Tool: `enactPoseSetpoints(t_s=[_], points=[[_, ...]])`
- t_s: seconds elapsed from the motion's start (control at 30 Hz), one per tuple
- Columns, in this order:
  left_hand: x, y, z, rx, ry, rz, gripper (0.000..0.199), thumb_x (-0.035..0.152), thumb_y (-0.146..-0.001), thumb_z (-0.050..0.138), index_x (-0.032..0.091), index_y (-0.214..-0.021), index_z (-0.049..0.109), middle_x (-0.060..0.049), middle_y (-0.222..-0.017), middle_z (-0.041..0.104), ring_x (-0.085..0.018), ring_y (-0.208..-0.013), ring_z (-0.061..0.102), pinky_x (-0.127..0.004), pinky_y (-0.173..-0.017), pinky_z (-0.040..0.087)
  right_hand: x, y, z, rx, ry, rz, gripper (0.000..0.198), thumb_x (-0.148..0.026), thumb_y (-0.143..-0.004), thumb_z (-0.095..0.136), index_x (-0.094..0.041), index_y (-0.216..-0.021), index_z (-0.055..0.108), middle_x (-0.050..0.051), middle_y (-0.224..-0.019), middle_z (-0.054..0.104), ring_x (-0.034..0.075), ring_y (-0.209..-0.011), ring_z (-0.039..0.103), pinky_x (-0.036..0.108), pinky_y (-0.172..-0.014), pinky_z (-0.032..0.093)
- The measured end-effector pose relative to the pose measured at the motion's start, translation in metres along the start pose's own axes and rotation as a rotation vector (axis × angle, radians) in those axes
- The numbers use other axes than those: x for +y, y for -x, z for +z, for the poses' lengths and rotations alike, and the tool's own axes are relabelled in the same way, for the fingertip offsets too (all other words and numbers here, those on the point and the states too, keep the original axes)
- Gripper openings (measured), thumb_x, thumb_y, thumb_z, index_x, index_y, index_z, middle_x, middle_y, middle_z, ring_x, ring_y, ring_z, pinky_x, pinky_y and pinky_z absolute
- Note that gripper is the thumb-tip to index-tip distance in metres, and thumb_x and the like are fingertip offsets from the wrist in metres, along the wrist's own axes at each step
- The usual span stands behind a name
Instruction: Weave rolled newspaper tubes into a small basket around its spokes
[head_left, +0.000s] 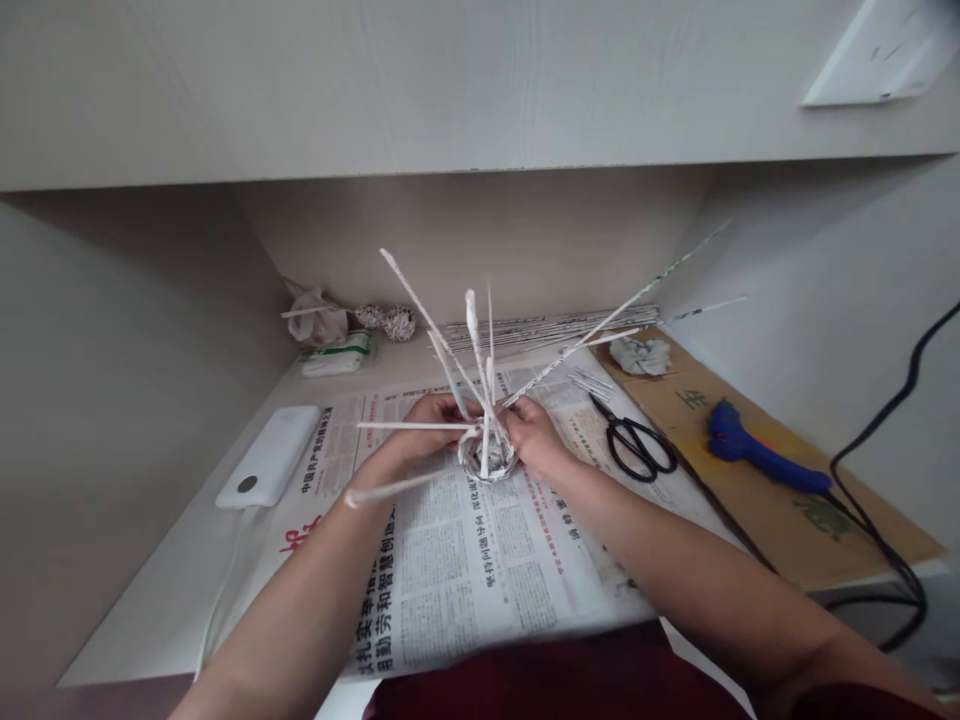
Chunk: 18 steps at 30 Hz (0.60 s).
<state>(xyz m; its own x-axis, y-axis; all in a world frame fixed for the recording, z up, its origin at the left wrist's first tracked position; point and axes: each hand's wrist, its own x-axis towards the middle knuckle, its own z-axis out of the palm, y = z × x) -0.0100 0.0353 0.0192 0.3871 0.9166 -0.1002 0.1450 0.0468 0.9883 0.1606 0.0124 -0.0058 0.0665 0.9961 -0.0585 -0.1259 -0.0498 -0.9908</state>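
Between my two hands is a small round woven basket of rolled paper [469, 462], with several paper sticks [439, 335] jutting up and out from it. My left hand [433, 418] closes on the basket's left far side. My right hand [534, 432] grips its right side, close to the base of a long printed paper stick [622, 308] that slants up to the right. The fingertips of both hands are partly hidden behind the weave and sticks. Under the basket lies a spread newspaper [435, 590].
Black-handled scissors [637, 448] lie to the right, near a blue glue gun [765, 455] on cardboard [810, 550]. A white power bank [270, 455] with a cable is at left. Paper sticks [525, 330] and a plastic bag [316, 318] lie at the back. A shelf edge [472, 168] overhangs.
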Motion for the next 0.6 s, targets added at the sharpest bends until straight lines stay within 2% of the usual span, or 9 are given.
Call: enactPoseSetpoints(t_s=[0.1, 0.17, 0.3, 0.5, 0.6], points=[[-0.004, -0.003, 0.010, 0.157, -0.041, 0.065, 0.031, 0.032, -0.053, 0.085, 0.013, -0.075, 0.073, -0.004, -0.065, 0.070, -0.012, -0.052, 0.059, -0.022, -0.049, 0.046, 0.001, -0.001, 0.000, -0.006, 0.020, -0.074, 0.023, -0.041, -0.071, 0.066, -0.020, -0.080, 0.063, -0.002, -0.068, 0.066, 0.015, -0.062, 0.058, 0.026, -0.059, 0.044], [-0.005, -0.004, 0.014, 0.209, -0.034, 0.085, 0.031, 0.034, -0.053, 0.084, 0.013, -0.072, 0.073, -0.004, -0.065, 0.071, -0.014, -0.054, 0.061, -0.024, -0.051, 0.048, 0.001, -0.002, -0.001, -0.001, 0.030, -0.107, 0.022, -0.040, -0.071, 0.066, -0.021, -0.081, 0.063, -0.002, -0.069, 0.066, 0.015, -0.064, 0.059, 0.026, -0.061, 0.045], [-0.009, -0.006, 0.018, 0.215, 0.019, 0.092, 0.034, 0.038, -0.055, 0.083, 0.012, -0.074, 0.074, -0.005, -0.063, 0.071, -0.016, -0.055, 0.063, -0.025, -0.054, 0.050, -0.003, -0.002, -0.001, 0.012, 0.002, -0.098, 0.021, -0.036, -0.067, 0.070, -0.021, -0.080, 0.063, -0.003, -0.068, 0.066, 0.014, -0.063, 0.058, 0.025, -0.062, 0.044], [-0.012, -0.007, 0.020, 0.226, -0.015, 0.100, 0.030, 0.034, -0.052, 0.084, 0.013, -0.072, 0.076, -0.009, -0.073, 0.075, -0.023, -0.070, 0.070, -0.029, -0.060, 0.055, -0.009, 0.000, 0.004, 0.019, -0.205, 0.062, 0.031, -0.036, -0.052, 0.080, -0.019, -0.074, 0.065, -0.003, -0.060, 0.066, 0.015, -0.056, 0.058, 0.027, -0.057, 0.045], [-0.009, -0.006, 0.022, 0.232, -0.074, 0.116, 0.028, 0.034, -0.053, 0.083, 0.013, -0.070, 0.076, -0.008, -0.069, 0.074, -0.021, -0.065, 0.069, -0.029, -0.061, 0.055, -0.011, 0.000, 0.004, 0.016, -0.252, 0.110, 0.033, -0.035, -0.048, 0.082, -0.018, -0.071, 0.067, -0.002, -0.057, 0.065, 0.015, -0.053, 0.057, 0.029, -0.056, 0.046]])
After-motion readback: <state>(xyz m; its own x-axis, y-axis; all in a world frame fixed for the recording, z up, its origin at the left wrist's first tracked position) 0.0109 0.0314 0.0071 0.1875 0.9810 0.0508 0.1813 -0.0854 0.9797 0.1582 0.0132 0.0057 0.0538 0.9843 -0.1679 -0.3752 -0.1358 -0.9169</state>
